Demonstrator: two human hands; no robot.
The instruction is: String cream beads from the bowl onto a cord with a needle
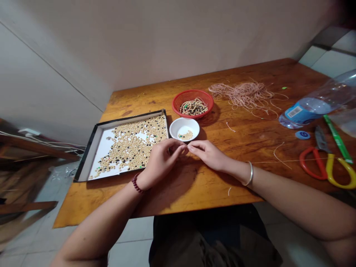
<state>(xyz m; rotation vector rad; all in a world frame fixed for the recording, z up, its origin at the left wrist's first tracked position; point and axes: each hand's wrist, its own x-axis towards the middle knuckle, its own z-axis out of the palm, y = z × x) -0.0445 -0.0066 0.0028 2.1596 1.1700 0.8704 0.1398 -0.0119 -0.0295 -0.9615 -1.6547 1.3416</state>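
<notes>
Below the white bowl, left fingers and right fingers pinch a thin cord.

The one head-worn view looks forward and down from above the lap, close over the left hand, right hand and desk.

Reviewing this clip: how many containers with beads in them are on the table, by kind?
Shallow black-rimmed tray: 1
Red mesh basket: 1
White bowl: 1
Total: 3
</notes>
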